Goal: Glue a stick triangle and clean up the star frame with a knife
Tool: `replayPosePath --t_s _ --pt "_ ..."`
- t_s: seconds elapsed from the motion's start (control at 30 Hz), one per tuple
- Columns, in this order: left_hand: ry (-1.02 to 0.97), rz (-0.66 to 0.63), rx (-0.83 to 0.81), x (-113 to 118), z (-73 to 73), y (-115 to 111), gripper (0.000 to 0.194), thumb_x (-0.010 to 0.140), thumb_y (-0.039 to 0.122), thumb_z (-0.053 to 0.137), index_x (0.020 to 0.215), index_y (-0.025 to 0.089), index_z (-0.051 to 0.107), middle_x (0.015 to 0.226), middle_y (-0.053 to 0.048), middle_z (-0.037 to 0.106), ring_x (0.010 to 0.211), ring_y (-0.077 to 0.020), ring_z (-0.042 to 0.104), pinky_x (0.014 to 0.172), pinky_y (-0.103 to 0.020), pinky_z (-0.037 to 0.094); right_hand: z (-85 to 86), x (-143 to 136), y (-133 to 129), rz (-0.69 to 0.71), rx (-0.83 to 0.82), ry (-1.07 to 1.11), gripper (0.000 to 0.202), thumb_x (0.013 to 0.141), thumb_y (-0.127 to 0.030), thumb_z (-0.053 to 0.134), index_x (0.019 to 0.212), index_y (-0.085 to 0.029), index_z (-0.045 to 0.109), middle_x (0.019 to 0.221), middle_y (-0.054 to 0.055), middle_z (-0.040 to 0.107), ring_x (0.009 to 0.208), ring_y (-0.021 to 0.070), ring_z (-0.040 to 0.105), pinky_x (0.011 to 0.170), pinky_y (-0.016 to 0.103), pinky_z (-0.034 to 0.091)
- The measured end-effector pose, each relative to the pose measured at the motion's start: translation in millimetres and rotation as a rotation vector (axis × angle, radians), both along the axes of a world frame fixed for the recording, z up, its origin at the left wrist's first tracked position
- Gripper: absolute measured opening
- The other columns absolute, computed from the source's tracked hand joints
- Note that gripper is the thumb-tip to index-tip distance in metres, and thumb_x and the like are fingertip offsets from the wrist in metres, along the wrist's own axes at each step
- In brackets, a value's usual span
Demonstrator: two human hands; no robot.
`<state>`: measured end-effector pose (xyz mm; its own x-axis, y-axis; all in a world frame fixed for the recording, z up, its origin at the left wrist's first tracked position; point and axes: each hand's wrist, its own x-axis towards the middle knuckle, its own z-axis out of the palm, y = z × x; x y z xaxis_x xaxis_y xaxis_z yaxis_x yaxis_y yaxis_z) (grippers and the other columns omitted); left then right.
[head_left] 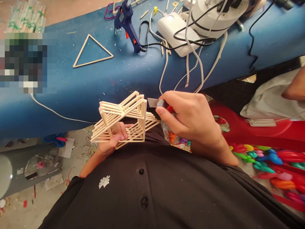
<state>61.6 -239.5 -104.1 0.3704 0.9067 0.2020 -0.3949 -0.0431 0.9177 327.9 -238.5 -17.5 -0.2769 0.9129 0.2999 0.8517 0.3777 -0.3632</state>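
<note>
My left hand point(114, 140) is closed around the lower sticks of a wooden stick frame point(122, 113), a star-like lattice of pale thin sticks held in front of my body. Some of its fingers show through the gaps. In my right hand point(188, 111) is a utility knife point(160, 103), pinched between thumb and forefinger, its blade pointing left toward the frame's upper right corner. A small gap seems to lie between blade and sticks. Most of the knife's handle is hidden by the palm.
On the blue table point(71, 95) lie a stick triangle point(93, 52), a blue glue gun point(130, 27) and a white power strip point(177, 33) with tangled cables. Wrapped stick bundles point(26, 16) sit at the back left. Colourful balloons point(274, 165) lie at the right beside a red surface point(247, 133).
</note>
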Motion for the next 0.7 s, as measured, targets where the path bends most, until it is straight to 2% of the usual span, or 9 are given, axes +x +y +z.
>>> replayPosePath --t_s 0.23,0.37,0.57,0.7 --pt "0.052 -0.027 0.051 -1.1 1.8 0.8 0.028 0.092 0.04 0.077 0.075 0.025 0.061 0.061 0.005 0.05 0.059 -0.0162 0.052 0.089 -0.044 0.069 -0.4 -2.0 1.6 0.033 -0.014 -0.054 0.029 0.107 -0.04 0.047 0.093 -0.022 0.065 0.08 0.005 0.07 0.069 0.0202 0.059 0.065 0.036 0.035" --pt "0.068 -0.025 0.063 -4.0 -4.1 0.1 0.025 0.092 0.041 0.077 0.077 0.026 0.063 0.06 0.005 0.05 0.059 -0.0167 0.053 0.087 -0.044 0.07 -1.2 -1.9 2.5 0.055 0.01 -0.077 0.029 0.107 -0.04 0.047 0.091 -0.023 0.064 0.08 0.005 0.07 0.07 0.0205 0.059 0.065 0.037 0.036" --pt "0.142 -0.064 0.012 -16.0 -19.7 -4.7 0.021 0.092 0.045 0.075 0.085 0.027 0.066 0.067 0.003 0.06 0.069 -0.0199 0.065 0.102 -0.051 0.067 -5.3 -3.0 1.4 0.048 0.057 -0.082 0.029 0.108 -0.038 0.047 0.093 -0.022 0.065 0.081 0.005 0.071 0.07 0.0201 0.061 0.066 0.036 0.037" --pt "0.211 -0.073 -0.051 -22.2 -20.5 -6.8 0.024 0.09 0.048 0.077 0.084 0.027 0.067 0.07 0.001 0.062 0.075 -0.0224 0.068 0.106 -0.052 0.065 -8.1 -6.2 -1.1 0.017 0.099 -0.075 0.03 0.109 -0.039 0.047 0.093 -0.021 0.065 0.08 0.006 0.07 0.07 0.0201 0.062 0.065 0.037 0.036"
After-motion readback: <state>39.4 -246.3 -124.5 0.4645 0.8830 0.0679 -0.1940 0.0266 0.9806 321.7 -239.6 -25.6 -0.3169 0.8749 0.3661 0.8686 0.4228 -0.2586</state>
